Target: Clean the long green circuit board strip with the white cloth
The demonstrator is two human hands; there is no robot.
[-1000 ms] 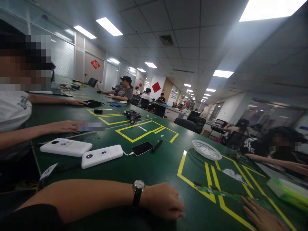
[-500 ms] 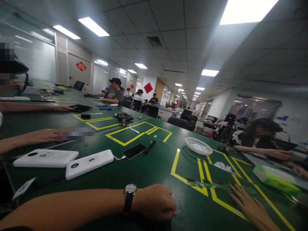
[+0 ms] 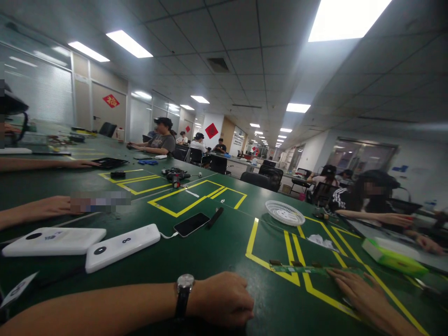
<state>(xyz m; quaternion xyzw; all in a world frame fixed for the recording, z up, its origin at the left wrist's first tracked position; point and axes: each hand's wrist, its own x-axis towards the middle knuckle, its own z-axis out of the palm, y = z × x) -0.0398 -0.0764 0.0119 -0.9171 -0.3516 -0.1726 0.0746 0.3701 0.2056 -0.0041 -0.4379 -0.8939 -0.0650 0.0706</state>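
Note:
My left hand [image 3: 222, 298], a watch on its wrist, rests on the green table [image 3: 280, 303] with its fingers curled into a fist; nothing shows in it. On the right, my right hand [image 3: 364, 291] lies palm down, fingers stretched out, its fingertips at the right part of a long thin green circuit board [image 3: 297, 269]. Whether the fingers press on the board I cannot tell. The board lies flat across yellow tape lines [image 3: 301, 259] on the table. Beyond it are a crumpled white tissue [image 3: 320, 241] and a round white plastic basket [image 3: 284, 213].
A phone [image 3: 192, 224] is cabled to a white power bank [image 3: 122, 247]; another white device [image 3: 54, 241] lies beside it. A power drill [image 3: 176, 176] lies farther back. A green-and-white packet [image 3: 394, 256] sits at right. Other people's hands [image 3: 52, 207] work at left; another person sits at right.
The view has shifted slightly. My right hand has moved a little left along the circuit board, its fingers still stretched out. My left fist stays in much the same place.

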